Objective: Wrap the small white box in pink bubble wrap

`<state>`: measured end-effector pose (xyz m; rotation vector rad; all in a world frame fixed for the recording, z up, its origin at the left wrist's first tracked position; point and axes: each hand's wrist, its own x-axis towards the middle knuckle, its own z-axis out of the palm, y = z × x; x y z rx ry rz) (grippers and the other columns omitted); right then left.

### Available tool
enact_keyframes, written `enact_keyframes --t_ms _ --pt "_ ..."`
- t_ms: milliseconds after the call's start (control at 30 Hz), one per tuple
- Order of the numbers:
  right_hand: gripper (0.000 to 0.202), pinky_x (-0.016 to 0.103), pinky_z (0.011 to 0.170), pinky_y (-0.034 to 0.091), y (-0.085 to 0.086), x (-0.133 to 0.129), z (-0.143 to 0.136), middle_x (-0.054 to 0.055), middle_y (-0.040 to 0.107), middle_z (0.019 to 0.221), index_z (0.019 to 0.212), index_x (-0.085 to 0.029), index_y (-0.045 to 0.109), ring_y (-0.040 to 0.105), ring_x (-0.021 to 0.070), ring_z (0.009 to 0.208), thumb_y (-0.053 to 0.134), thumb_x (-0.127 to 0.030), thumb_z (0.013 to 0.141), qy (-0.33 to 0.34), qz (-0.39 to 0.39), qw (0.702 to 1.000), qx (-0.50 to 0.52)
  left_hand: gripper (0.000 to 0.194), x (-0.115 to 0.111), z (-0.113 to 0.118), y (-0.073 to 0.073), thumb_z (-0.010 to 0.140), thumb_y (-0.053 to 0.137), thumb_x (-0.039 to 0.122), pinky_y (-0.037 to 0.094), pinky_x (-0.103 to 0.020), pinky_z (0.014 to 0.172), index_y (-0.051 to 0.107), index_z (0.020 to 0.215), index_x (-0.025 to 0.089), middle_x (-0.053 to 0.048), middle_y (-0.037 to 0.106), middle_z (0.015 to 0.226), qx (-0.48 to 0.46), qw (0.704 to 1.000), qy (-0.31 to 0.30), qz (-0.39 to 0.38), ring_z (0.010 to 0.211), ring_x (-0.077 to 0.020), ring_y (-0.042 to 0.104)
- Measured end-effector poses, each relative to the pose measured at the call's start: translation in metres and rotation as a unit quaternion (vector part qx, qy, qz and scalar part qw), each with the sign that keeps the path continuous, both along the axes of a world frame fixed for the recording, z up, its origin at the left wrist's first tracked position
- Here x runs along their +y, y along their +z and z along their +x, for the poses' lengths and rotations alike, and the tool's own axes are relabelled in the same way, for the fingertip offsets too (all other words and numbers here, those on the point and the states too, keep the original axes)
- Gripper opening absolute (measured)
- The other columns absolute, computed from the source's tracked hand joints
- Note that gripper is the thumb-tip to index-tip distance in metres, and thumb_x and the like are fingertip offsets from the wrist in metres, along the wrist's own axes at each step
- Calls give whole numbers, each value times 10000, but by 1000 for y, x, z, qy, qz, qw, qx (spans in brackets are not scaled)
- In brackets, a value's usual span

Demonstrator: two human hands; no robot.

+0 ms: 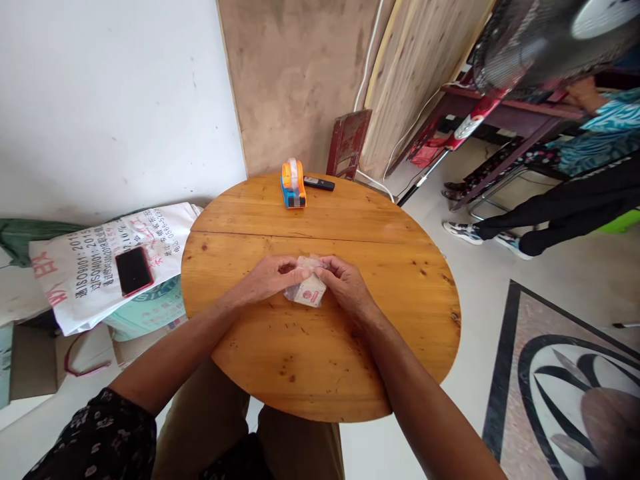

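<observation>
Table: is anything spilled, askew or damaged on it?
Nothing looks spilled or askew. A dark seam crosses the far half of the table, and dark spots, perhaps knots or wear, mark it. The left hand and right hand hold the box, whose clear wrap looks crumpled.

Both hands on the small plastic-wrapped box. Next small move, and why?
I'd probably steady the small box with the left hand and gently tease at the clear plastic with the right hand: both thumbs sit close together at the box's far end, and the plastic looks crinkled around it. Whether it's sealed, I can't tell.
</observation>
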<state>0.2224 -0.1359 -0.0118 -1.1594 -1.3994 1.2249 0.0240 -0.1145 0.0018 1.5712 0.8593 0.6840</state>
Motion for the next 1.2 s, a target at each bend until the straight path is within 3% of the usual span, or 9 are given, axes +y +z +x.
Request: enact_keyframes --t_ms 67,200,500,767,967,1200 --pt "306 276 577 492 1 -1 -1 -4 685 727 853 -206 649 588 146 603 721 -475 727 -14 5 1000 -4 429 -1 -1 0 755 736 397 487 -274 738 662 1097 149 -55 705 961 -26 999 -31 -26 824 -167 638" --pt "309 276 610 501 4 2 -3 7 697 736 823 -195 670 597 144 626 733 -481 722 -51 12 999 -2 493 -3 1 -2 690 788 279 496 -304 800 624 1135 147 -52 690 988 -45 997 -48 -27 861 -167 636" --pt "231 286 663 513 8 4 -11 -4 691 751 752 -207 699 608 145 671 754 -428 711 -105 50 993 33 476 -1 2 -9 695 791 270 509 -321 800 584 1103 139 -54 676 977 -60 996 -33 -48 857 -162 637" --pt "125 312 707 549 11 -3 -10 17 750 799 791 -223 742 673 176 716 722 -342 760 -100 103 990 -17 397 -1 2 -9 722 768 296 506 -275 715 614 1056 149 -29 670 901 -51 998 8 -44 778 -138 625" --pt "130 324 751 561 15 -11 -16 26 775 844 814 -248 770 710 202 794 646 -282 828 -74 190 969 -139 283 -1 3 -6 744 737 346 451 -226 629 629 915 148 2 629 794 -29 999 32 -7 707 -118 579" --pt "174 317 753 575 13 -8 -15 34 786 885 855 -250 769 731 205 815 596 -259 864 -57 241 948 -200 315 4 1 -9 761 722 380 450 -221 626 621 943 144 -3 614 800 -68 997 2 -45 695 -108 577"
